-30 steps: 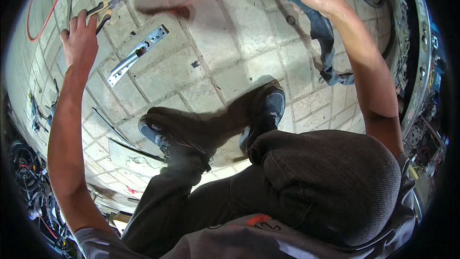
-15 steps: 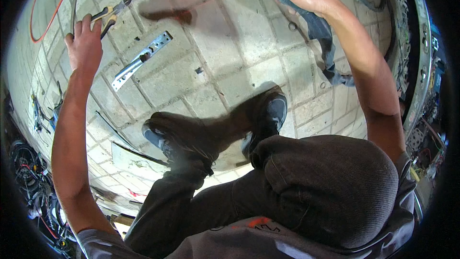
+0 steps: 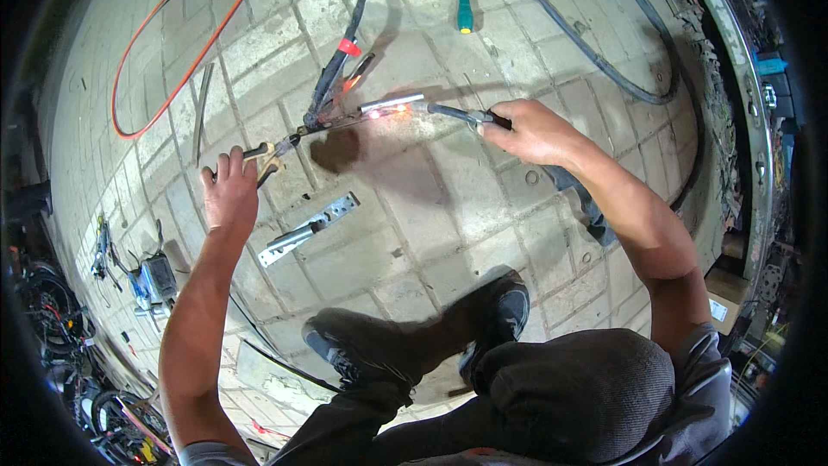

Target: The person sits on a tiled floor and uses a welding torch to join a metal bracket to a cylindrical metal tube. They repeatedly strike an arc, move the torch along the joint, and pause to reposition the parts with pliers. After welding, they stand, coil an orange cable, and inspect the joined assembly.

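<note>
My left hand (image 3: 231, 192) is closed around pliers (image 3: 270, 160) with black and pale yellow handles. Their jaws meet the left end of a thin metal bar (image 3: 345, 121). Along the bar's right part lies a bright silvery piece (image 3: 392, 104), with pink-orange glowing spots beneath it. My right hand (image 3: 536, 131) grips a black-handled tool (image 3: 500, 121) that looks like pliers. From its jaws a dark grey length (image 3: 448, 110) reaches toward the glowing part; what it is I cannot make out. A thick dark cable (image 3: 332, 78) with a red band comes down onto the bar's left part.
A green-handled screwdriver (image 3: 465, 13) lies on the paved floor beyond my hands. A perforated metal bracket (image 3: 309, 229) lies nearer my shoes (image 3: 509, 306). An orange cable (image 3: 185, 91) loops at left. Piled parts (image 3: 52, 319) line the left edge, and a metal rail (image 3: 755, 129) the right.
The view has tilted up, so the glowing metal, cable loop and screwdriver now show fully. Both hands sit lower in the picture and keep their grips.
</note>
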`<state>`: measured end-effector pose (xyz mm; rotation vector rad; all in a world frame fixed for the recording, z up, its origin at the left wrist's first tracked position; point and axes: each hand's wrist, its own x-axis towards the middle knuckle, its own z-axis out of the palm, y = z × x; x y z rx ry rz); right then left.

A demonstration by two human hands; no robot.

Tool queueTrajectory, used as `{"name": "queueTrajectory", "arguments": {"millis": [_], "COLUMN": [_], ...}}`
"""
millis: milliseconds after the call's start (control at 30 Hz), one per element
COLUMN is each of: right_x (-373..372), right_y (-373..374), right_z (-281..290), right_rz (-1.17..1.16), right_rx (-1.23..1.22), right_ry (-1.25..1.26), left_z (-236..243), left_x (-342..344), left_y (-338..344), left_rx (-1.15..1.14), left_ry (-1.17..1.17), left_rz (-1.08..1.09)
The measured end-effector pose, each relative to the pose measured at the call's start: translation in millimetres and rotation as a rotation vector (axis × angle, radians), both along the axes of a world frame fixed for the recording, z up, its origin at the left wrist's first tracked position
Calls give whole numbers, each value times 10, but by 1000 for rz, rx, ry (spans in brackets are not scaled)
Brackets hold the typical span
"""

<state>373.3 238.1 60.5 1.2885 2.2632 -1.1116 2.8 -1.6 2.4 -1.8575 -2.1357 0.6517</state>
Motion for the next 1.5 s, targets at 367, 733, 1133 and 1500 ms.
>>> {"name": "queueTrajectory", "arguments": {"millis": [367, 733, 1133, 1500], "right_x": [12, 98, 228, 126], "right_y": [-26, -2, -131, -161], "right_z": [-32, -171, -122, -84], "right_rz": [-43, -10, -117, -81], "right_rx": [-18, 69, -66, 21], "right_ry": [102, 90, 163, 101], "left_z": [-109, -161, -114, -20], "left_x": [-92, -69, -68, -3], "left_y": [-30, -20, -30, 2], "left_rx": [-28, 46, 57, 10], "left_ry": [-39, -11, -52, -50], "left_rz": [90, 48, -3, 16]}}
